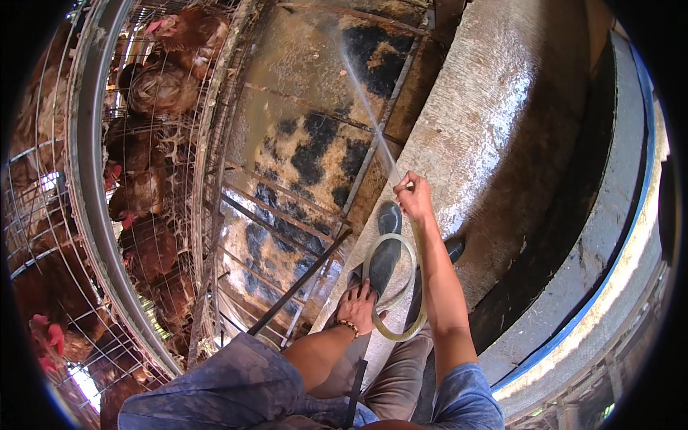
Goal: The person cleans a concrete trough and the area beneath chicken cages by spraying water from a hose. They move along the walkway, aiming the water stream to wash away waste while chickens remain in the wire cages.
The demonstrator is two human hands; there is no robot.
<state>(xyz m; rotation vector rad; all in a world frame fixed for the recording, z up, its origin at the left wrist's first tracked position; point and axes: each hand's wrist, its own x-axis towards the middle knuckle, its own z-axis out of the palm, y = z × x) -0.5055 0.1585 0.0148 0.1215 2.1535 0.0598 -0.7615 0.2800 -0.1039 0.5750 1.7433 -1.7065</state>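
Observation:
My right hand (414,195) is closed around the end of a clear flexible hose (393,335). A narrow jet of water (367,106) sprays from it, up and to the left, onto the wet, dirty floor (309,156) under a rusty metal frame. The hose hangs in a loop in front of my rubber boots (385,263). My left hand (358,307), with a beaded bracelet at the wrist, rests with spread fingers on or just above my leg, close to the loop. Whether it touches the hose cannot be told.
Wire cages (177,215) with brown hens (161,88) and a metal trough (97,161) line the left side. A dark bar (301,282) slants near my left arm. Wet concrete walkway (457,123) lies underfoot; a low wall (602,215) curves along the right.

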